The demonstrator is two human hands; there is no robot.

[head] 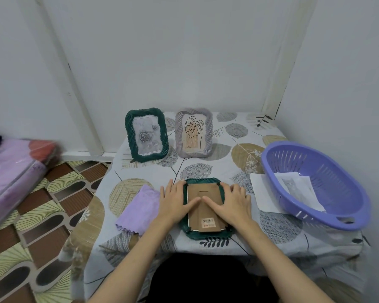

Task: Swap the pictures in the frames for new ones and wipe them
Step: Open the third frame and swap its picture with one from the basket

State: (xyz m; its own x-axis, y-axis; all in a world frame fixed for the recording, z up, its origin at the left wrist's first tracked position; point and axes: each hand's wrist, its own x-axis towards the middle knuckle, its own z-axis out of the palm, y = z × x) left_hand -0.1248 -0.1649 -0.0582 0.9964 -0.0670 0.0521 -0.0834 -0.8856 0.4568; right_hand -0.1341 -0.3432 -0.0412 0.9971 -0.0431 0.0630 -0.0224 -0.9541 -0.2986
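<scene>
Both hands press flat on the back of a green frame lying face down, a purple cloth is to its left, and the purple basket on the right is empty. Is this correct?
Not quite. The head view shows the purple basket is not empty: printed paper sheets lie in it. The rest holds: left hand and right hand press flat on the face-down green frame, purple cloth to its left.

Leaf-print table [206, 169]: frames, cloth [138, 209], basket [315, 186].

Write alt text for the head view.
Both hands, left and right, press flat on the brown cardboard back of a dark green ridged frame lying face down. A folded lilac cloth lies left; a purple plastic basket holds printed pictures right.
</scene>
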